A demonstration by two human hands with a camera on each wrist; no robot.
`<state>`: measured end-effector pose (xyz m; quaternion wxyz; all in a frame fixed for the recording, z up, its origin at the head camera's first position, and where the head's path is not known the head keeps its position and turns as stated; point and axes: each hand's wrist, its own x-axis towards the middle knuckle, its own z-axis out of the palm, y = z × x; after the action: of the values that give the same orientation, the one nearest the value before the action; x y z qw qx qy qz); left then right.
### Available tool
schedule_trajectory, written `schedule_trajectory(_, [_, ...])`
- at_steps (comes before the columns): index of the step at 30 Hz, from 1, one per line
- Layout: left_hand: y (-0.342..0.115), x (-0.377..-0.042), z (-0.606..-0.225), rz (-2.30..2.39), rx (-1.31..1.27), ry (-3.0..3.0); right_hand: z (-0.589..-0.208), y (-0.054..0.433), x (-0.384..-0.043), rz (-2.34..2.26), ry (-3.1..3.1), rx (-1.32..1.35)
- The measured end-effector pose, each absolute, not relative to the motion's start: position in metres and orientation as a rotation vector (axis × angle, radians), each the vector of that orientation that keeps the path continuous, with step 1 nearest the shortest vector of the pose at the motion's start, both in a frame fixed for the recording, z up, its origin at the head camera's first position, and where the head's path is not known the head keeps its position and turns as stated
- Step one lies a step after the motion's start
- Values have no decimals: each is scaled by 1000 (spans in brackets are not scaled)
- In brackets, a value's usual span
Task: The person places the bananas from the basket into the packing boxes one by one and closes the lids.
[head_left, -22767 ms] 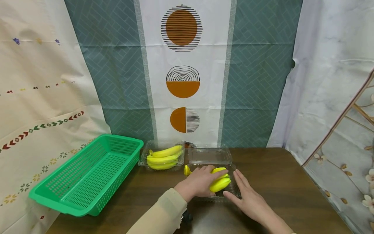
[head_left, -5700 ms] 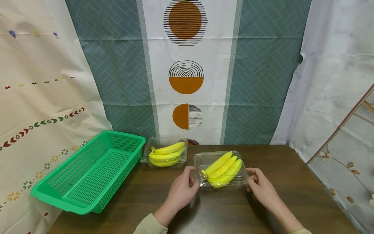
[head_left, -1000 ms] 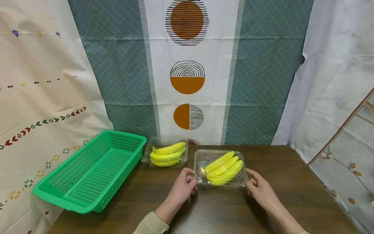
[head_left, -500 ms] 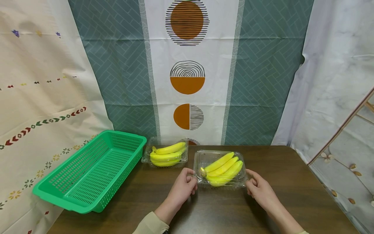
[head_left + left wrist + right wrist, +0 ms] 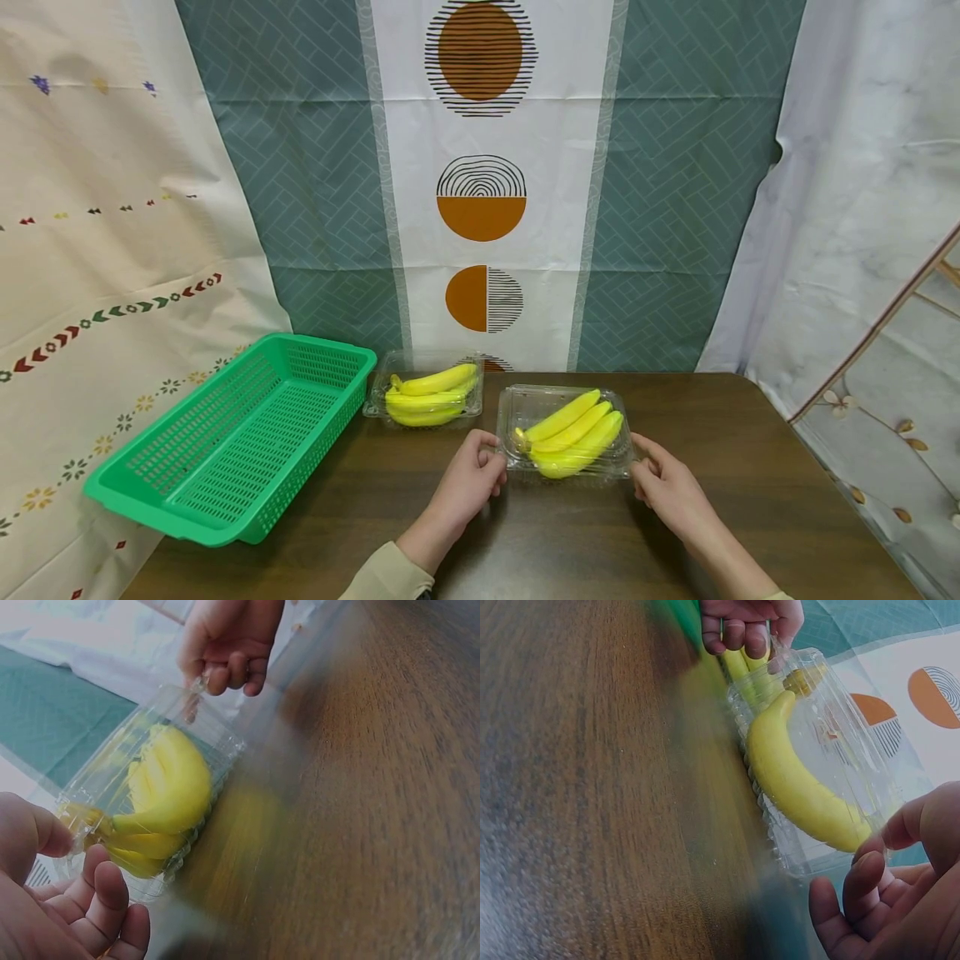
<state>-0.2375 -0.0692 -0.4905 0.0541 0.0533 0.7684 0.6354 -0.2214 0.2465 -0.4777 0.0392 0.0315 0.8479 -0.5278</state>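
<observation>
A lidded clear plastic clamshell box stands before me with a bunch of yellow bananas inside. My left hand pinches the box's left front corner between thumb and index finger. On the opposite side, my right hand pinches the right front corner in the same way. In the left wrist view the thumb lies at the box's rim, by the banana stems, with the other fingers curled below. The right wrist view shows one banana close against the clear wall, its tip near the right fingertips.
A second lidded clear box with bananas stands at the back, left of the first. Beside it, a green perforated basket holds nothing visible. All stand on a dark wooden table, with hanging cloths behind.
Much earlier the box lay open with my left hand over the bananas; its lid has since come down. Both hands then moved to its front corners. Over the last second almost nothing has moved.
</observation>
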Motion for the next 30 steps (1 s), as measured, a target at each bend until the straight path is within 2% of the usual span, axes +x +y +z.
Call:
schedule_trajectory(19, [-70, -235, -487, 1947, 195, 2452, -475, 250, -220, -1536, 2713, 97])
schedule_trajectory(30, [-71, -239, -486, 1805, 214, 2684, -473, 250, -219, -1554, 2738, 34])
